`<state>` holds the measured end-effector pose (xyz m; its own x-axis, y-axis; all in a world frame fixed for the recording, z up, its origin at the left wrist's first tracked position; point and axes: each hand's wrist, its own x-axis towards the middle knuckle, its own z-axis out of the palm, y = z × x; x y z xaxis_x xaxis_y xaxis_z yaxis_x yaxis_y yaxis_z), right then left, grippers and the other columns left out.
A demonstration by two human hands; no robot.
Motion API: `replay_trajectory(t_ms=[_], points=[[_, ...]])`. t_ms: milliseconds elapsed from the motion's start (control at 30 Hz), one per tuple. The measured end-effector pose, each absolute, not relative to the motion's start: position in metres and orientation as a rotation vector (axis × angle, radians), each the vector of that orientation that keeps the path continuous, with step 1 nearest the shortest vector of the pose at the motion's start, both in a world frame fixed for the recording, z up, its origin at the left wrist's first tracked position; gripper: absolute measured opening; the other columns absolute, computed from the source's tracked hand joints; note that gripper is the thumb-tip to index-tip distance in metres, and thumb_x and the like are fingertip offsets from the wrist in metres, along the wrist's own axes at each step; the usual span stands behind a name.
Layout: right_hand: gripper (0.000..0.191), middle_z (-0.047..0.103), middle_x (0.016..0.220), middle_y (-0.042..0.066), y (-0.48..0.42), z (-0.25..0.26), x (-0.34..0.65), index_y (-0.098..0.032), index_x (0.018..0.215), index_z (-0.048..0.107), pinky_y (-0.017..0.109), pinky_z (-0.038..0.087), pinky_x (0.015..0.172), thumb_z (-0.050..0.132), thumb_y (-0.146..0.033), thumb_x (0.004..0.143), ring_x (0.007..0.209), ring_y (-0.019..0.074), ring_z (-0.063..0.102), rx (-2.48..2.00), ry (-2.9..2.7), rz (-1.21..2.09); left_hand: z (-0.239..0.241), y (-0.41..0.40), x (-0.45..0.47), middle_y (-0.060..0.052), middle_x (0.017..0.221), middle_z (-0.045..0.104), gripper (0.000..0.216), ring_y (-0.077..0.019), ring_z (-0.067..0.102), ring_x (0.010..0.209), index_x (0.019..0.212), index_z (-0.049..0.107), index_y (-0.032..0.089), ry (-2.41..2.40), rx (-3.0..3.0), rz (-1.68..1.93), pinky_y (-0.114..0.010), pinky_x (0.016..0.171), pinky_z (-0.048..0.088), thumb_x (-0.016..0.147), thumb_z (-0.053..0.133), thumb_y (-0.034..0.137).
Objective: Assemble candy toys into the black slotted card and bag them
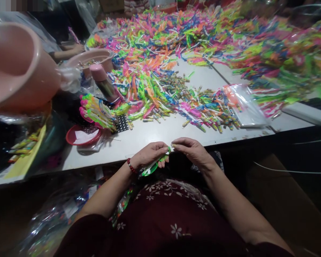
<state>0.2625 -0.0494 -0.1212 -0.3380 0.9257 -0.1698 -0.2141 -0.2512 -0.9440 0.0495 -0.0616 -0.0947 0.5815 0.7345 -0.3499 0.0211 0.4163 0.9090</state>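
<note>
Over the near table edge, my left hand is closed around a green-and-white ribbon-like strip, which hangs below the fingers toward the wrist. My right hand pinches a small yellowish piece between thumb and fingertips, a short gap from the strip's upper end. Beyond both hands, bright strips with short patterned yellowish ends lie heaped on the white table. To the left, a bunch of similar strips leans by a black perforated tray.
A large pink tub and a smaller pink basin stand left, near a pink-capped bottle. A red basket holds white paper. Clear plastic bags lie right. Another person's arm reaches in at the upper left.
</note>
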Motion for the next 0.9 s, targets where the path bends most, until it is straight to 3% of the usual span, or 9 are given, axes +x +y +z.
replay_trajectory(t_ms=[300, 700, 900], points=[[0.019, 0.073, 0.097, 0.002, -0.052, -0.124, 0.266, -0.024, 0.091, 0.079, 0.034, 0.047, 0.097, 0.085, -0.032, 0.075, 0.095, 0.0178, 0.064, -0.911, -1.283, 1.723, -0.094, -0.062, 0.047, -0.001, 0.067, 0.067, 0.036, -0.0079, 0.059, 0.048, 0.096, 0.059, 0.015, 0.845, 1.044, 0.451, -0.016, 0.043, 0.041, 0.089, 0.064, 0.05], [0.024, 0.076, 0.094, 0.005, -0.049, -0.098, 0.274, -0.023, 0.088, 0.081, 0.037, 0.052, 0.093, 0.084, -0.042, 0.073, 0.092, 0.0215, 0.069, -0.941, -1.648, 1.692, -0.076, -0.062, 0.041, 0.0, 0.064, 0.065, 0.037, -0.0077, 0.054, 0.042, 0.081, 0.056, 0.016, 0.806, 1.174, 0.278, -0.018, 0.041, 0.037, 0.088, 0.064, 0.052], [0.03, 0.077, 0.094, 0.006, -0.053, -0.103, 0.27, -0.023, 0.09, 0.081, 0.038, 0.054, 0.09, 0.081, -0.048, 0.075, 0.092, 0.023, 0.07, -1.027, -1.714, 1.659, -0.088, -0.064, 0.044, 0.001, 0.06, 0.063, 0.038, -0.0088, 0.052, 0.038, 0.083, 0.056, 0.018, 0.83, 1.102, 0.26, -0.019, 0.039, 0.035, 0.083, 0.068, 0.054]])
